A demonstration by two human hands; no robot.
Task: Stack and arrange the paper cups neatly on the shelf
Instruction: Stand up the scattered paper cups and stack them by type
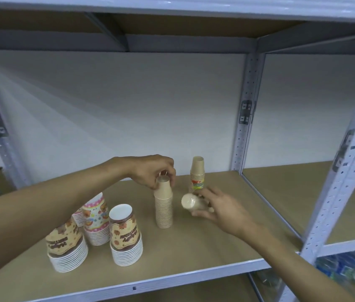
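A tall upside-down stack of plain brown paper cups (pixel 163 209) stands in the middle of the shelf board (pixel 194 247). My left hand (pixel 152 171) pinches the top cup of that stack from above. My right hand (pixel 218 207) holds a small brown cup (pixel 190 202) on its side just right of the stack, its base facing me. Behind it stands a second brown stack (pixel 197 174) with a colourful label. At the front left are three stacks of larger printed cups: one orange-patterned (pixel 67 249), one pink dotted (pixel 95 219), one orange-patterned (pixel 126 236).
The grey metal shelf frame has an upright post (pixel 243 118) at the back right and another (pixel 342 171) at the front right. An upper shelf (pixel 172 9) hangs overhead. Plastic-wrapped bottles (pixel 351 271) lie on the lower right shelf. A neighbouring shelf board (pixel 292 188) continues rightward.
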